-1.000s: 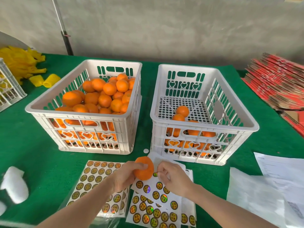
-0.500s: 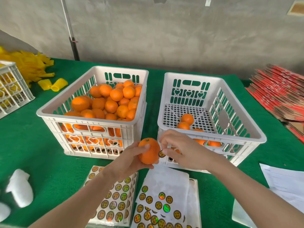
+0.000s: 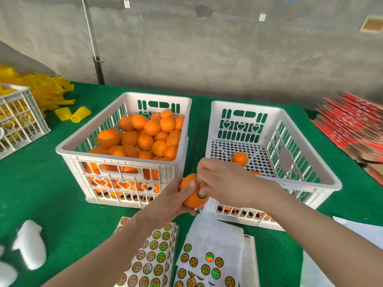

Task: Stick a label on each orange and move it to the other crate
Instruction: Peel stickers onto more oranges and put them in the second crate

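Head view. Left hand point(image 3: 172, 204) grips 1 orange point(image 3: 193, 201), fingers curled under it, thumb across its near face. Right hand point(image 3: 228, 183) is on the same orange: fingers bent over its top, thumb tip at the label point(image 3: 202, 195).

Change: 1.0 s ago the orange is low over the sheets point(image 3: 153, 255) at the tabletop's near edge, label on the right fingertips. 0.5 s ago it is raised, label just beside the skin. Now the label sits on the orange, which is held in the air at the near-left corner of the right crate point(image 3: 246, 105), outside it.

Judgement: sticking is done or in its last press. Transfer not yet made. Left crate point(image 3: 116, 159) is heaped; the right one holds a few, so the task is at an early stage.
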{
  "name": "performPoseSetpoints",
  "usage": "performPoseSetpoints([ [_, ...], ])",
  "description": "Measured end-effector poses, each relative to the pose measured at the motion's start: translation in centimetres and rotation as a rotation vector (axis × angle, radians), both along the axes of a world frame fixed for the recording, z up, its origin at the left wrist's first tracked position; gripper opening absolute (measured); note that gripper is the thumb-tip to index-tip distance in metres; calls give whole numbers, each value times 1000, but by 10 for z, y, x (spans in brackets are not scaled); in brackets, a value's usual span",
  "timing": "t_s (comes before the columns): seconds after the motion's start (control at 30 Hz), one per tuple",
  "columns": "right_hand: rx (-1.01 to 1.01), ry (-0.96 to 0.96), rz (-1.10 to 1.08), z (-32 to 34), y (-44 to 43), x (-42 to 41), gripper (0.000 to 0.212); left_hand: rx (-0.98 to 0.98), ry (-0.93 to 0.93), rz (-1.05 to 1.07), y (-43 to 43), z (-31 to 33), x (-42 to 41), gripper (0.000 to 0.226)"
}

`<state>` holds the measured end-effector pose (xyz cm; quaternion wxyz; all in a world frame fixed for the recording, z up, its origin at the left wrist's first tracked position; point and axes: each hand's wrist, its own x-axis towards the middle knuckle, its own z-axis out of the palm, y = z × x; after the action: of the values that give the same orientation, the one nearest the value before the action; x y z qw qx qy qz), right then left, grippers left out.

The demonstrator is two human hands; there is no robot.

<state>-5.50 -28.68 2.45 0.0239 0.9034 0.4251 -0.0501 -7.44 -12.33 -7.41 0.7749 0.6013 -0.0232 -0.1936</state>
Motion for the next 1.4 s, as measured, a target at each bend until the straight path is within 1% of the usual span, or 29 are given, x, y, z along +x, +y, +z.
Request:
performPoseSetpoints([
  [0.03, -21, -25, 1, 1, 2, 0, 17, -6, -4, -1, 0, 2, 0, 103],
  [0.13, -8, -60, -13, 2, 4, -1, 18, 22, -34, 4, 1, 4, 0, 110],
  [0.3, 190, -42, -64, -5, 2, 2, 16, 78, -98, -7, 4, 11, 0, 109],
  [0.33, 249, -14, -95, -9, 1, 4, 21, 115, -117, -14, 5, 11, 0, 108],
  [0.4, 376, 94, -186, -14, -3, 9, 45, 178, -142, -36, 6, 12, 0, 107],
  [0.47, 509, 210, -231, -21, -6, 10, 64, 151, -146, -47, 7, 14, 0, 105],
  [0.53, 616, 277, -171, -28, -3, 5, 69, 75, -143, -22, 6, 18, 3, 105],
  [0.6, 685, 241, -87, -35, 5, 1, 70, 45, -150, 26, 4, 25, 8, 103],
  [0.63, 714, 193, -86, -37, 8, 2, 70, 65, -175, 37, 3, 31, 11, 97],
  [0.67, 748, 140, -109, -37, 11, 6, 70, 121, -230, 32, 3, 40, 15, 87],
  [0.73, 821, 52, -169, -28, 10, 26, 69, 280, -390, 39, 5, 56, 29, 64],
  [0.77, 834, 30, -216, -23, 6, 41, 70, 386, -462, 106, 8, 60, 39, 57],
  [0.83, 771, 26, -384, -15, -14, 83, 73, 719, -544, 315, 23, 62, 64, 35],
  [0.87, 682, 39, -488, -14, -27, 106, 72, 879, -538, 392, 33, 58, 76, 26],
  [0.93, 398, 76, -651, -24, -55, 146, 70, 1122, -497, 439, 54, 47, 92, 24],
  [1.0, 87, 127, -723, -50, -84, 172, 76, 1274, -456, 386, 69, 35, 97, 23],
  [1.03, -26, 152, -744, -64, -97, 180, 80, 1309, -443, 368, 72, 31, 98, 22],
  [1.07, -107, 162, -760, -76, -106, 186, 78, 1323, -441, 361, 74, 28, 99, 20],
  [1.1, -154, 173, -770, -86, -116, 192, 70, 1327, -444, 353, 74, 26, 101, 18],
  [1.17, -176, 213, -786, -99, -118, 201, 56, 1330, -439, 324, 72, 25, 104, 14],
  [1.23, -200, 278, -754, -105, -115, 207, 54, 1324, -418, 284, 72, 26, 106, 10],
  [1.27, -226, 289, -741, -110, -115, 210, 58, 1317, -408, 267, 73, 27, 107, 9],
  [1.33, -266, 258, -807, -117, -121, 213, 79, 1292, -400, 237, 76, 27, 108, 9],
  [1.37, -291, 223, -840, -120, -123, 213, 88, 1281, -404, 219, 78, 28, 108, 10],
  [1.4, -303, 162, -861, -119, -122, 213, 91, 1279, -410, 189, 81, 28, 109, 11],
])
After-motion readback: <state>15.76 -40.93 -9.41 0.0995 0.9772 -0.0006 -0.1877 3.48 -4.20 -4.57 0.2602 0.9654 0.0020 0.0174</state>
